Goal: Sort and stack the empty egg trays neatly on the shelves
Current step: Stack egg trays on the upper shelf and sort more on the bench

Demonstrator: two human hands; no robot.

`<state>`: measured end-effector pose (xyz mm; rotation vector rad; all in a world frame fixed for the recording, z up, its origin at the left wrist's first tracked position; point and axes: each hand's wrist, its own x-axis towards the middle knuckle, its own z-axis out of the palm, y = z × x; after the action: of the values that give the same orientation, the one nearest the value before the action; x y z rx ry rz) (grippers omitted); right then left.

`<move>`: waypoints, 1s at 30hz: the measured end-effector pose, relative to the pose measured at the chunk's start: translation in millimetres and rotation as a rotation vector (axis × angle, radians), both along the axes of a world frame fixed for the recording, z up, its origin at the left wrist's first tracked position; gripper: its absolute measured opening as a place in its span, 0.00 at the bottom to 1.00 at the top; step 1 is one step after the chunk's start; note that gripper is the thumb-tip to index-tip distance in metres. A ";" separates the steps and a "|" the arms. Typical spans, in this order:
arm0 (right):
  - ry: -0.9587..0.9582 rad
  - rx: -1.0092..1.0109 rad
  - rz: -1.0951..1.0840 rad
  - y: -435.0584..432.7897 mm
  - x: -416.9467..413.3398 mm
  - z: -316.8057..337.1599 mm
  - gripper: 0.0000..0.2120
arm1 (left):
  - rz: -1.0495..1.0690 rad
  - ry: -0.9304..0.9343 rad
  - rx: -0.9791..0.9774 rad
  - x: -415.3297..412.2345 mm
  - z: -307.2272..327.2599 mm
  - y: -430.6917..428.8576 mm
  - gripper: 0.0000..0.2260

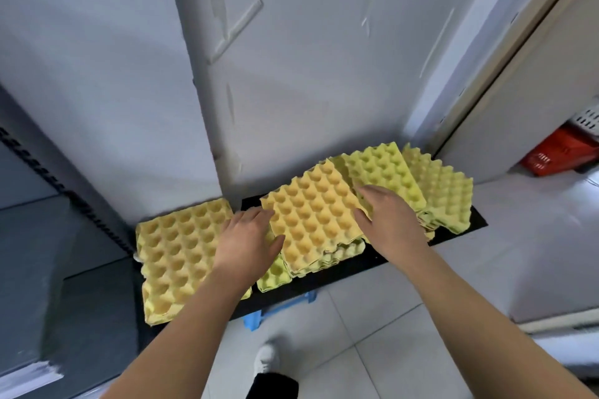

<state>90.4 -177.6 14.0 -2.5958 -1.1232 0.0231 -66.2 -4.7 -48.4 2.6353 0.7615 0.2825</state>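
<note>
Head view looks down on a flat black shelf board (340, 272) that runs from 8 o'clock to 3 o'clock. At its centre sits a middle stack of orange-yellow moulded-pulp egg trays (314, 220), skewed so that one corner points to 12 o'clock. The left hand (248, 238) lies against this stack's 9 o'clock side, with fingers straight and thumb spread along the near edge, gripping nothing. The right hand (387, 220) rests on the 3 o'clock side, with fingers stretched toward 11 o'clock and thumb splayed on the top tray, also unclenched. The hands are apart, with the stack between them.

At 8 o'clock of it a left stack of yellow pulp egg trays (181, 256) lies flat on the board. At 2 o'clock a fanned pile of greenish-yellow egg trays (421, 181) sits tilted, just beside the middle stack's far corner. A greenish tray corner (275, 275) pokes out under the middle stack at 7 o'clock.

Below the board a blue plastic piece (278, 308) shows. At 6 o'clock a white shoe (267, 356) stands on pale floor tiles (372, 350). A red plastic crate (560, 152) sits at 3 o'clock, and white wall panels (291, 74) rise behind.
</note>
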 end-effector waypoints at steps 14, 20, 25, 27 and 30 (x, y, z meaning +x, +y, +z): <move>0.252 -0.311 -0.105 30.7 130.5 -167.4 0.31 | 0.122 0.469 -0.416 126.1 -171.4 27.1 0.35; 0.308 -0.426 -0.080 34.8 172.2 -222.9 0.37 | 0.280 0.573 -0.616 145.9 -238.0 16.7 0.42; 0.382 -0.453 -0.061 35.1 194.0 -257.5 0.42 | 0.360 0.506 -0.759 158.1 -283.5 4.3 0.51; 0.384 -0.460 -0.043 33.5 198.2 -267.2 0.43 | 0.381 0.495 -0.768 161.3 -296.3 -0.9 0.52; 0.389 -0.426 -0.028 29.6 200.6 -275.7 0.45 | 0.479 0.423 -0.787 165.7 -293.3 -9.7 0.55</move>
<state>291.0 -148.0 -261.7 -2.7849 -1.0201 0.8053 99.5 -14.4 -341.6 1.7526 1.3112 -0.3984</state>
